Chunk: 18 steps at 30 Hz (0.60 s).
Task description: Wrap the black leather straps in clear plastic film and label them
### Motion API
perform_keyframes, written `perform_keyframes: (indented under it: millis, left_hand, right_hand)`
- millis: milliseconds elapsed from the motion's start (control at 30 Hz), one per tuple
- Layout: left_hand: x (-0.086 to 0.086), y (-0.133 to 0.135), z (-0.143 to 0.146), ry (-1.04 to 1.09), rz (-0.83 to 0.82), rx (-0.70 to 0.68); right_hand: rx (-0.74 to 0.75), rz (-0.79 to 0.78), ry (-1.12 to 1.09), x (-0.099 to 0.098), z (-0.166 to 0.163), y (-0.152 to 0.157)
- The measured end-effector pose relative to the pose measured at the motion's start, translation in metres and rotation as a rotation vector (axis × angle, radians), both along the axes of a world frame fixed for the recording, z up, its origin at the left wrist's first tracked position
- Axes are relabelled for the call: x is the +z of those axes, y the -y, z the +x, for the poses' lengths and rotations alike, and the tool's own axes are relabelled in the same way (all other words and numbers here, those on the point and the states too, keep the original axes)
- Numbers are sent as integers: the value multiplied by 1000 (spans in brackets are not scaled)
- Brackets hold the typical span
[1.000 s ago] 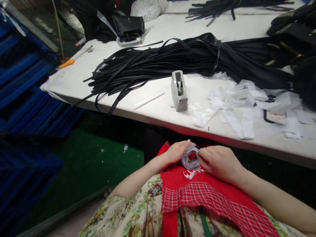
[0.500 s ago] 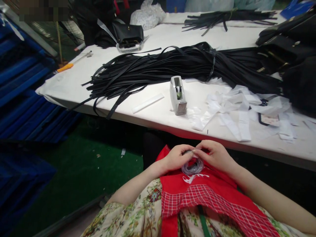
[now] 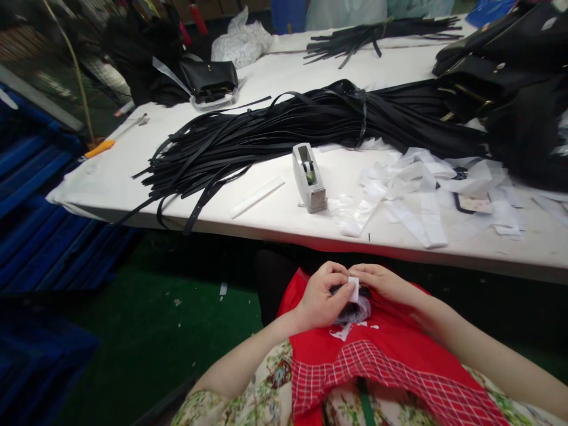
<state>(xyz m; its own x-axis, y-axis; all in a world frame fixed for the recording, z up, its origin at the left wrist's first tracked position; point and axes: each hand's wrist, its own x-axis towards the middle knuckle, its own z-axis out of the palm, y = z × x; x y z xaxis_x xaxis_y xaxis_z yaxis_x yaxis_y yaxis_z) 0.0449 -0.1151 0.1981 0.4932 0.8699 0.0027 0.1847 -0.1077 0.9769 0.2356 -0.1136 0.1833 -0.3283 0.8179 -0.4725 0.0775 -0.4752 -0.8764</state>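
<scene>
Roll (image 3: 362,309), ring-shaped, greyish and crinkled, sits against the red cloth apron (image 3: 308,346), partly covered by the hands. Beyond, a white table (image 3: 106,177) bears a long bundle of flat black straps (image 3: 266,130), then a loose heap of filmy white strips (image 3: 415,171) beside a grey tape dispenser (image 3: 306,183). Left hand (image 3: 322,296) pinches a small, flat white tab (image 3: 354,290) over the roll; right hand (image 3: 384,281) curls alongside, its exact grip impossible to tell.

Blue pallets (image 3: 48,242), perhaps, stand beside the white table (image 3: 97,177).
</scene>
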Motion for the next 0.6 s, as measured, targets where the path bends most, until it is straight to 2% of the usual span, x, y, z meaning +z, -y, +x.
perform_keyframes:
  millis: [133, 367, 433, 500, 600]
  left_hand:
    - [4, 2, 1, -80, 4, 4]
    - [4, 0, 3, -51, -199, 72]
    - [3, -1, 2, -5, -358, 102]
    - [3, -2, 1, 67, -608, 87]
    - [2, -6, -3, 203, -979, -83]
  right_hand:
    - [-37, 75, 44, 3, -2, 3]
    - [-64, 399, 367, 22, -10, 11]
    - [-65, 463, 414, 26, -12, 15]
    - [-65, 528, 446, 28, -14, 18]
    - [-56, 630, 472, 27, -16, 24]
